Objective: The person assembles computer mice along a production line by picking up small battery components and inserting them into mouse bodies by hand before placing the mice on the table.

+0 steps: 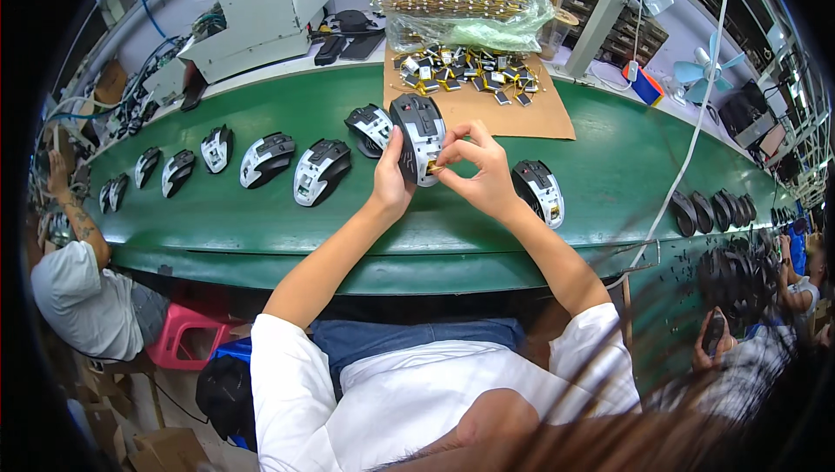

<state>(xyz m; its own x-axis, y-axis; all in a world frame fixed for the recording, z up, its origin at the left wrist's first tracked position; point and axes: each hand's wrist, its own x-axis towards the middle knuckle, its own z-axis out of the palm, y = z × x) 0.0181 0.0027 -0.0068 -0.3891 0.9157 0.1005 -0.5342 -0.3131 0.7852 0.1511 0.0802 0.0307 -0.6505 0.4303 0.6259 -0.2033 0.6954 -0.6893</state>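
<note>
Two hands on one part: left hand (389, 178) wrapped around a half-built mouse shell (418, 137), holding it raised just above the green surface (261, 220). Right hand (481, 174) pinched shut on a small yellowish piece (435, 173) at the shell's lower edge, fingertips touching the shell.

Left of the left grip: a row of open shells (261, 159) lying on the surface, running away toward another person's arm. Just right of the right grip, one more shell (539, 192). Beyond both grips, a cardboard sheet (522, 115) strewn with small yellow-and-silver parts (470, 72), bagged stock behind it.

Judgement: to seat the piece well, the left grip should stay firm and keep the shell's open face turned up, while the right presses squarely, not at an angle. Exact seat hidden by the fingers.
</note>
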